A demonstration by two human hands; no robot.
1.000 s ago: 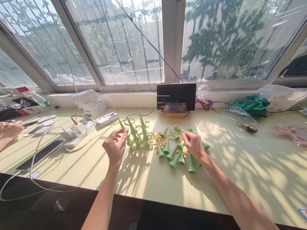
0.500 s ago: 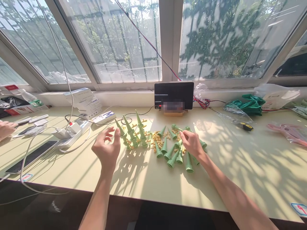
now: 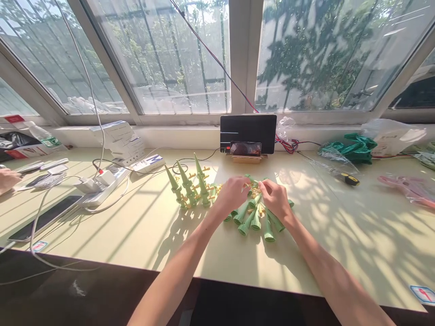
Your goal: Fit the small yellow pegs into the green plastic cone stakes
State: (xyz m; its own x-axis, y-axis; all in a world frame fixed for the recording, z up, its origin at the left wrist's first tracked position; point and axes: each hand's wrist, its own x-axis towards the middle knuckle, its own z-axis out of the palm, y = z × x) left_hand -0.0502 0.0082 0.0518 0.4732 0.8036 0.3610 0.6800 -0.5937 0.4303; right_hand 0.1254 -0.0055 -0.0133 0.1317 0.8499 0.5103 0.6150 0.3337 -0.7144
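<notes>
Several green plastic cones (image 3: 253, 219) lie loose on the pale yellow-green table (image 3: 142, 226), mixed with small yellow pieces (image 3: 254, 190). A few more green cones (image 3: 186, 185) stand upright to the left, with yellow pieces stuck in their sides. My left hand (image 3: 232, 193) hovers over the pile, its fingers curled in a pinch at the yellow pieces. My right hand (image 3: 277, 199) is beside it, fingertips also pinched among the yellow pieces and cones. The two hands' fingertips nearly meet. What each pinch holds is too small to name.
A dark screen (image 3: 248, 133) with a phone (image 3: 245, 148) before it stands at the window sill. A white power strip (image 3: 98, 183), cables and a phone (image 3: 44, 219) lie left. Green bags (image 3: 356, 149) and a pink item (image 3: 408, 188) lie right. Another person's hand (image 3: 7, 177) is at far left.
My left hand has swung right from beside the upright cones to the loose pile, meeting my right hand, and its fingers have closed from spread to a pinch.
</notes>
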